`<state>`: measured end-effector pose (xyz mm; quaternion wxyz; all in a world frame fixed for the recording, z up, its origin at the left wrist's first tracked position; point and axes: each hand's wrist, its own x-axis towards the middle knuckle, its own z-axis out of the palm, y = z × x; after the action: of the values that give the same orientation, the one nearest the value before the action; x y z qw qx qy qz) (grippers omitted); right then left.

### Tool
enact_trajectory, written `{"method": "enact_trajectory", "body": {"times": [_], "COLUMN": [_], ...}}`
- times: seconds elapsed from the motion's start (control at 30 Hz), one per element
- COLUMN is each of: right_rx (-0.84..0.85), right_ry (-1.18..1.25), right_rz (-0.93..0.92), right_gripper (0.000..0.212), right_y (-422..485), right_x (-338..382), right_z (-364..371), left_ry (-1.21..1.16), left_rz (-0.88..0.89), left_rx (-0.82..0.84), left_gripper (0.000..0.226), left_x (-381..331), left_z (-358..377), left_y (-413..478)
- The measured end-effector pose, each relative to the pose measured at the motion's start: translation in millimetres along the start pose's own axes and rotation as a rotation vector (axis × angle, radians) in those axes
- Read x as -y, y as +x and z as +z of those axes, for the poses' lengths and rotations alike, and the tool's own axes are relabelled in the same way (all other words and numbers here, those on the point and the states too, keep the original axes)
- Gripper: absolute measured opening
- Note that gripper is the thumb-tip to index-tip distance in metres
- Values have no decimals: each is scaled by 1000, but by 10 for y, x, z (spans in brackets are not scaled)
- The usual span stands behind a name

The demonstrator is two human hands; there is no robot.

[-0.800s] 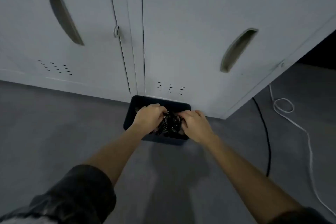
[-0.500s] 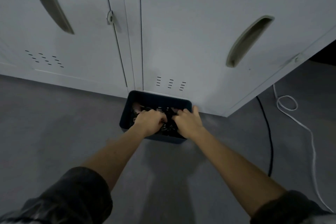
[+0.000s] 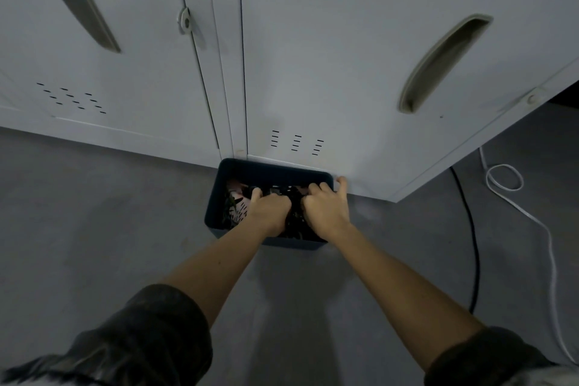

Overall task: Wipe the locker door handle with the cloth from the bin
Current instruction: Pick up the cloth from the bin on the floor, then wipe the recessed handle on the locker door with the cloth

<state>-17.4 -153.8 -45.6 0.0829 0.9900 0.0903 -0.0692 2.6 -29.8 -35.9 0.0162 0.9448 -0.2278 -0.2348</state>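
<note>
1. The bin [image 3: 216, 197] is a dark blue rectangular tub, upright on the grey floor, its far rim against the foot of the locker.
2. The cloth [image 3: 294, 222] is dark and crumpled, lying inside the bin among other items.
3. The locker door handle [image 3: 438, 63] is a long recessed slot, slanted in the pale grey door, above and right of the bin.

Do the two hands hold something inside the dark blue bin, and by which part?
Both the left hand and right hand are closed on the dark crumpled cloth in the dark blue plastic bin; which part is unclear.
</note>
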Motion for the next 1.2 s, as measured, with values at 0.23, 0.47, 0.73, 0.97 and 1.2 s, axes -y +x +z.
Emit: {"method": "enact_trajectory", "body": {"times": [0.23,0.47,0.73,0.97,1.2], "right_rx": [-59,-209,-130,-145,-249], "right_ry": [239,382,609,702,727], "right_rz": [43,-7,18,25,62], "right_gripper": [16,10,8,6,6], "right_y": [-40,-43,-520,-1036,-1655], "right_x": [-119,-185,-263,-498,-772], "right_z": [-122,-404,-1740,-3728,-5941], "left_ry": [-158,-290,-390,-539,-504], "left_rz": [-64,-126,-190,-97,66], "left_rx": [-186,-198,-188,-231,-325], "left_gripper": [20,25,23,19,32], "left_x": [137,243,86,-205,-581], "left_z": [-78,-385,-1473,-3120,-5052], "left_y": [-62,-193,-1014,-2120,-3311]}}
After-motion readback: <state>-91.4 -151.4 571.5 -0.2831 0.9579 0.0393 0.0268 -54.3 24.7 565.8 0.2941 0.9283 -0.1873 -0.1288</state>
